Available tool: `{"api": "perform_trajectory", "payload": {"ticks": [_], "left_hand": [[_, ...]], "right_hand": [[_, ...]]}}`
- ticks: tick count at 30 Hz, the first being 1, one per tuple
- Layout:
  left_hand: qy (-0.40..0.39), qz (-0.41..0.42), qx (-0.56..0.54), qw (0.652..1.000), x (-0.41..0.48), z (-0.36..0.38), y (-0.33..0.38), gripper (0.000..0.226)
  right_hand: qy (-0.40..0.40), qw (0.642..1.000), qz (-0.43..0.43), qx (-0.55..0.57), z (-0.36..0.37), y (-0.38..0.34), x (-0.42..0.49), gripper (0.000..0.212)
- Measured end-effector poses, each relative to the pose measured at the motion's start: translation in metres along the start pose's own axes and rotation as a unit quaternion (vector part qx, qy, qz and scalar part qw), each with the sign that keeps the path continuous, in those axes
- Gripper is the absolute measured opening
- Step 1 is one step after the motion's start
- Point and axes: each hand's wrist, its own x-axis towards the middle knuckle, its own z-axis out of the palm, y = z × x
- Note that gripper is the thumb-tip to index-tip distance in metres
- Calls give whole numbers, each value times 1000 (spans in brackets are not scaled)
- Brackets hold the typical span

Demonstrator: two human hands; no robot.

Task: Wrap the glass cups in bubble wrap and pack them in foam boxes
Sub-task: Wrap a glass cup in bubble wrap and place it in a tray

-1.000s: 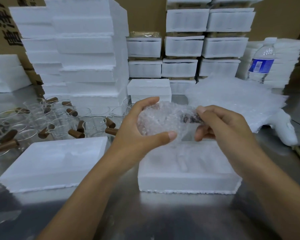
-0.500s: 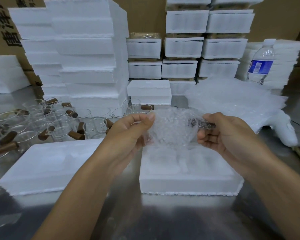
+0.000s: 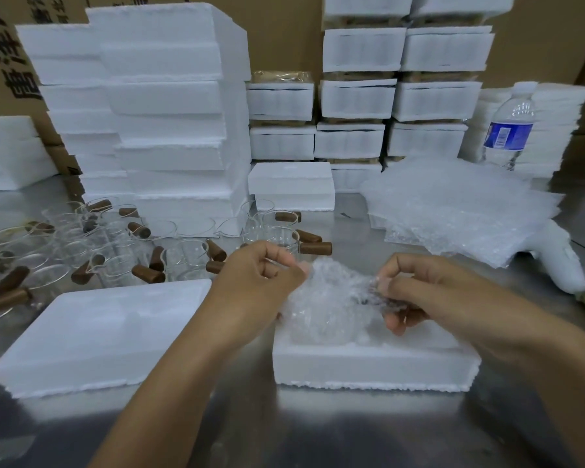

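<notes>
My steel desk (image 3: 318,434) backs onto cardboard walls, with stacked foam boxes (image 3: 169,113) from 11 to 1 o'clock, bubble wrap sheets (image 3: 453,204) at 2 and bare glass cups (image 3: 115,244) at 10. The wrapped cup (image 3: 331,305) sits in the left of an open foam box (image 3: 368,369) at centre, long axis running 9 to 3, dark handle toward 3. My left hand (image 3: 260,282) pinches the wrap's 10 o'clock edge; my right hand (image 3: 419,292) pinches wrap over the handle.

The bubble wrap (image 3: 331,298) I hold is clear, glossy plastic; the foam box (image 3: 372,369) matt white, crumbly at its cut edge; my table (image 3: 318,434) dull brushed metal; the glass cups (image 3: 186,258) shiny, with smooth brown wood-look handles (image 3: 314,248)
</notes>
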Motion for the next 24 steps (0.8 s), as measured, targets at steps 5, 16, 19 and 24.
{"api": "perform_trajectory", "payload": {"ticks": [5,16,19,24], "left_hand": [[37,36,50,997,4,2,-6,15],[59,169,154,972,5,13,-15,17],[47,155,141,977,9,13,-15,19],[40,120,130,983,9,12,-12,18]], "right_hand": [[13,998,0,-61,4,4,6,16],[163,938,-110,-286,4,9,9,12],[173,948,-112,-242,4,10,11,7],[305,939,-89,-129,-5,20,19,15]]}}
